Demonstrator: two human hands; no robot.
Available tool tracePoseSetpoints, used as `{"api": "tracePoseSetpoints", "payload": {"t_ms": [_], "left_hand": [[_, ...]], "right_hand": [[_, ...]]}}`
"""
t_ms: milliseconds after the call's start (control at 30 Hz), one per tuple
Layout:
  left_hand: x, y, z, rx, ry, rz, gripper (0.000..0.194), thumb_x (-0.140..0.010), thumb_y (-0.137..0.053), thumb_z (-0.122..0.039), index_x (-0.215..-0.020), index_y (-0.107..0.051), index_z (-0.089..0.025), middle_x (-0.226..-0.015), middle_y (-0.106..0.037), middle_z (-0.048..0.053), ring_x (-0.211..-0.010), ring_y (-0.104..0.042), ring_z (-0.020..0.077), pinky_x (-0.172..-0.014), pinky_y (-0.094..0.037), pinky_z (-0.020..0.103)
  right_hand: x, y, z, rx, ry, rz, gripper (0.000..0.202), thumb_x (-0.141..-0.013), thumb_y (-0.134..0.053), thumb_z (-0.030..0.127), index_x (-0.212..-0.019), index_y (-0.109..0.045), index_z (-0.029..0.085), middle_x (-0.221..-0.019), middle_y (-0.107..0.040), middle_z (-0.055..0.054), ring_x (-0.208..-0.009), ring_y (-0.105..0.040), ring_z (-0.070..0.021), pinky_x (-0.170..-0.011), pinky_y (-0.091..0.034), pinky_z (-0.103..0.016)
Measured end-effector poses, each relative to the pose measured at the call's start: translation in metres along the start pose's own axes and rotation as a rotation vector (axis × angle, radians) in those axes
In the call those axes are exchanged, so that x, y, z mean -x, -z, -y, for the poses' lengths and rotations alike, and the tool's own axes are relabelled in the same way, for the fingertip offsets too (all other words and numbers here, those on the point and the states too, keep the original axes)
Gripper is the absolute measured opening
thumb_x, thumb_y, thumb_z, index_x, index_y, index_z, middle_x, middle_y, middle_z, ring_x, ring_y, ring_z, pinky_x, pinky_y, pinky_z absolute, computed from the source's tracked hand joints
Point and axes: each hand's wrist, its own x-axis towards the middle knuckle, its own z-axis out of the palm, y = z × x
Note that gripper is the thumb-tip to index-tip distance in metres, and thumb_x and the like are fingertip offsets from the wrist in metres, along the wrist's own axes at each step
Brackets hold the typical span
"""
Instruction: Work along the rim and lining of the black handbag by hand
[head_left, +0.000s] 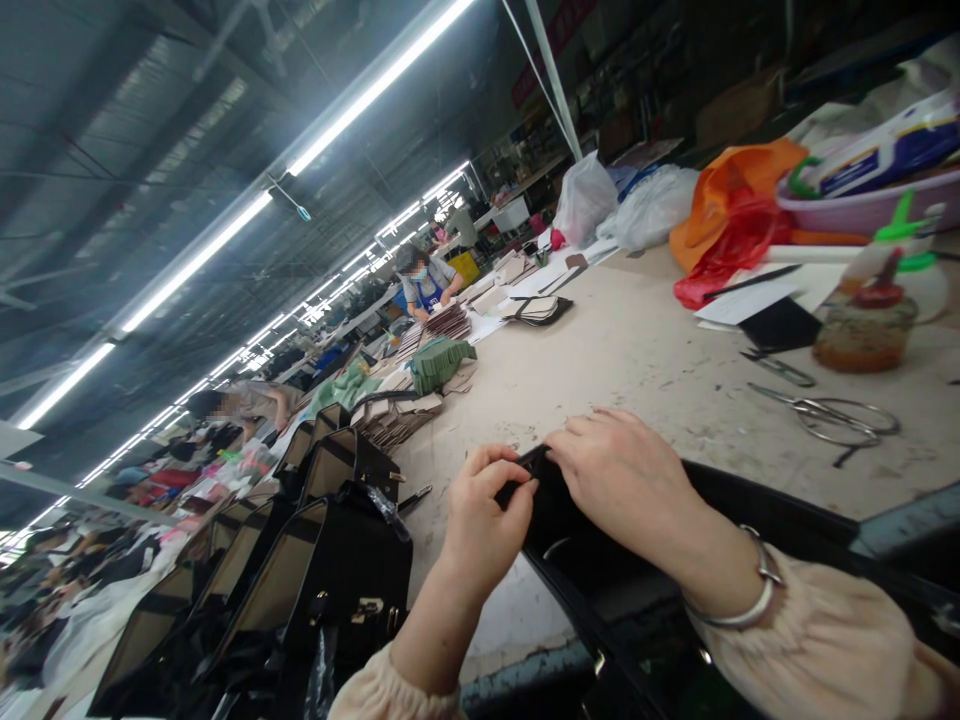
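Observation:
A black handbag [724, 497] lies tilted at the table's front edge, its mouth towards me. My left hand [484, 520] pinches the bag's far corner between thumb and fingers. Close beside it, my right hand [626, 480] has its fingers closed over the same rim, and its thumb is hidden. The right forearm lies across the bag and covers part of it. Whatever small detail sits between the fingertips is too dark to make out.
Several finished-looking black bags [349, 570] stand to the left. Scissors [840, 412], thread snips [780, 368] and a brown glue bottle [866, 325] lie at right, near a purple basin [832, 212]. Stacked pieces [397, 415] and a co-worker [429, 285] are farther along the table.

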Motion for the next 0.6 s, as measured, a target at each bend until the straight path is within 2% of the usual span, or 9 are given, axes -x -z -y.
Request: {"api": "tracePoseSetpoints", "payload": {"t_ms": [167,267,400,600], "left_hand": [[0.0005,-0.0023,-0.0044,-0.074,0.095,-0.038,0.010,-0.072,-0.073,-0.015,-0.080,-0.069,-0.018,-0.091,-0.064,0.002,-0.082,-0.061,0.0158,-0.079,-0.049,0.028],[0.0004,-0.0045,-0.0034,-0.090,0.101,-0.036,0.009,-0.074,-0.069,-0.012,-0.079,-0.070,-0.020,-0.090,-0.065,0.002,-0.080,-0.061,0.0152,-0.076,-0.050,0.028],[0.0005,-0.0055,0.0003,0.019,0.111,-0.033,0.013,-0.076,-0.065,-0.009,-0.077,-0.071,-0.020,-0.089,-0.063,0.001,-0.081,-0.060,0.0136,-0.075,-0.048,0.024],[-0.0001,-0.0016,0.0003,0.155,0.091,0.036,0.009,-0.073,-0.065,-0.010,-0.073,-0.069,-0.018,-0.092,-0.060,0.003,-0.086,-0.058,0.0143,-0.078,-0.047,0.024]], "right_hand": [[0.0013,0.0016,0.0010,-0.013,-0.005,-0.019,0.017,-0.085,-0.048,0.014,-0.078,-0.062,0.019,-0.076,-0.061,-0.003,-0.078,-0.054,-0.0198,-0.081,-0.031,-0.033],[0.0003,0.0016,0.0013,-0.002,-0.004,-0.023,0.016,-0.085,-0.048,0.013,-0.077,-0.062,0.019,-0.076,-0.061,-0.004,-0.077,-0.054,-0.0199,-0.079,-0.031,-0.033],[0.0000,0.0020,0.0012,0.005,-0.005,-0.008,0.016,-0.085,-0.048,0.014,-0.079,-0.062,0.020,-0.077,-0.061,-0.003,-0.077,-0.054,-0.0204,-0.080,-0.030,-0.034],[0.0021,0.0022,0.0025,-0.034,-0.005,-0.001,0.014,-0.084,-0.050,0.014,-0.078,-0.062,0.021,-0.077,-0.061,-0.002,-0.077,-0.053,-0.0201,-0.076,-0.030,-0.033]]}}
